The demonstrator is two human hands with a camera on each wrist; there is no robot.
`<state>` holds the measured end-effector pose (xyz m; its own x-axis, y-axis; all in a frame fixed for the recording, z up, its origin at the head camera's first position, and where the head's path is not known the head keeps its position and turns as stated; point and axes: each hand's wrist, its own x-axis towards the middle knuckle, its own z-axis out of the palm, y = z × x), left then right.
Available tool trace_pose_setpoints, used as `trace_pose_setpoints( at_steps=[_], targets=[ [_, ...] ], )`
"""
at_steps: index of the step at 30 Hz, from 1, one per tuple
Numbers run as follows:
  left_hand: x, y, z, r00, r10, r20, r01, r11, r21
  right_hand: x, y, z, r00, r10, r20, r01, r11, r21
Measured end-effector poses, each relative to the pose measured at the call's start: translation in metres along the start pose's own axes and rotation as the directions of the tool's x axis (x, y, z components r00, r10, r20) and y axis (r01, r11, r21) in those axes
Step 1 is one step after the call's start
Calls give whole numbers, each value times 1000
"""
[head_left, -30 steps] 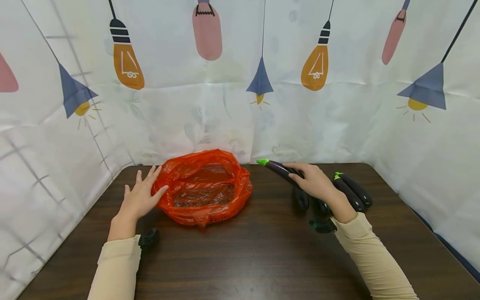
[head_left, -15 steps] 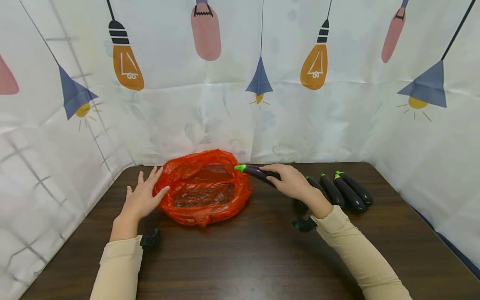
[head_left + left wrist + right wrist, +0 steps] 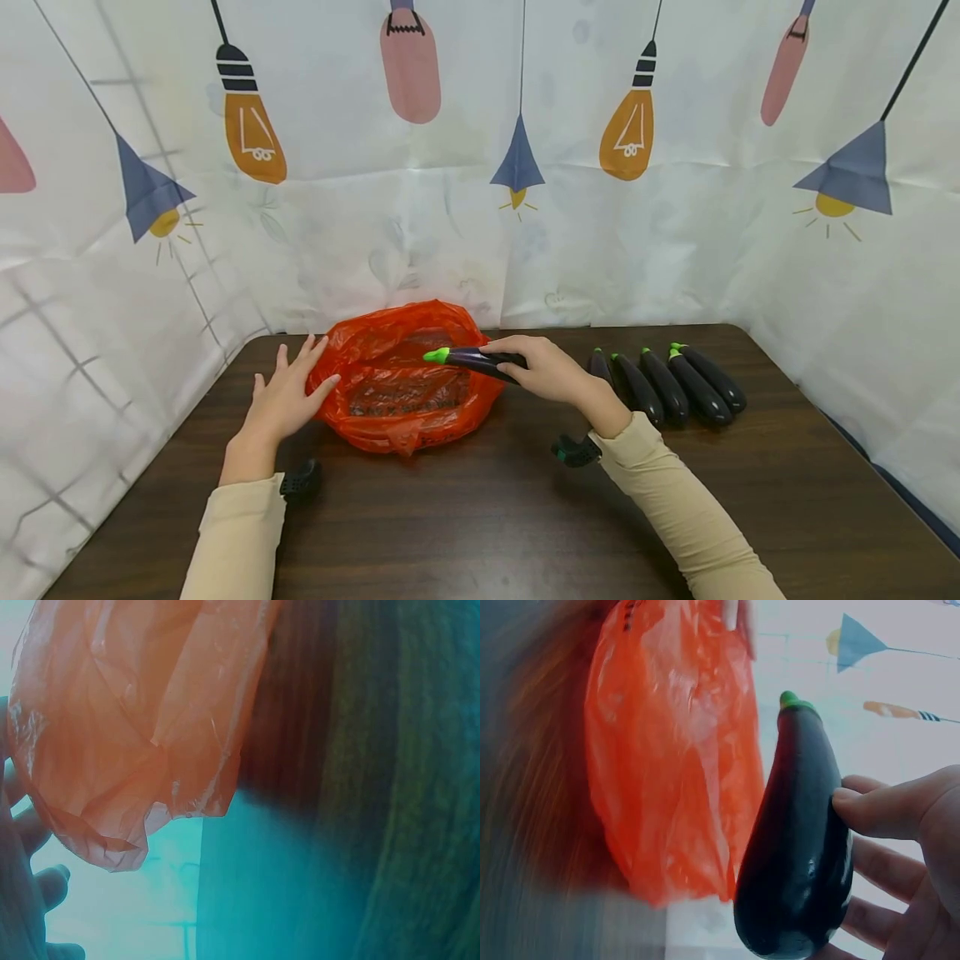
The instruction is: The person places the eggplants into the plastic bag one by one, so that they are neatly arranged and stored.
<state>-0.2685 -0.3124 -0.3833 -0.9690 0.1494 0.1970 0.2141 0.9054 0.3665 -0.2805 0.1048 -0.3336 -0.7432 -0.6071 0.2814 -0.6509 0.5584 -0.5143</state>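
My right hand (image 3: 542, 367) grips an eggplant (image 3: 472, 359) roughly parallel to the desk's far edge (image 3: 630, 333), stem (image 3: 436, 356) leftward; my left hand (image 3: 281, 398) is splayed.

A dark brown, wood-grained counter (image 3: 480, 517) with rounded far corners carries everything. An orange-red plastic bag (image 3: 408, 439) sits open-mouthed on it, left of centre near the far edge. To the right, 5 dark eggplants (image 3: 666, 387) lie side by side (the leftmost partly hidden), green stems toward the far edge.
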Motion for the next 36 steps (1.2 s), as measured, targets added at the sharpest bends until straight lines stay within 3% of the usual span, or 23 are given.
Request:
trace_pose_setpoints(
  at_steps=[15,23,36],
  targets=[
    [2,6,0,999,-28,-21,29,998,54,33,-22,41,998,-57,-1,57,998,40],
    [2,7,3,999,-47,-15,48,995,89,44,-34,70,996,-85,-4,85,996,4],
    [1,6,2,998,-56,-7,57,995,79,59,-44,88,998,-31,53,33,998,-56]
  ],
)
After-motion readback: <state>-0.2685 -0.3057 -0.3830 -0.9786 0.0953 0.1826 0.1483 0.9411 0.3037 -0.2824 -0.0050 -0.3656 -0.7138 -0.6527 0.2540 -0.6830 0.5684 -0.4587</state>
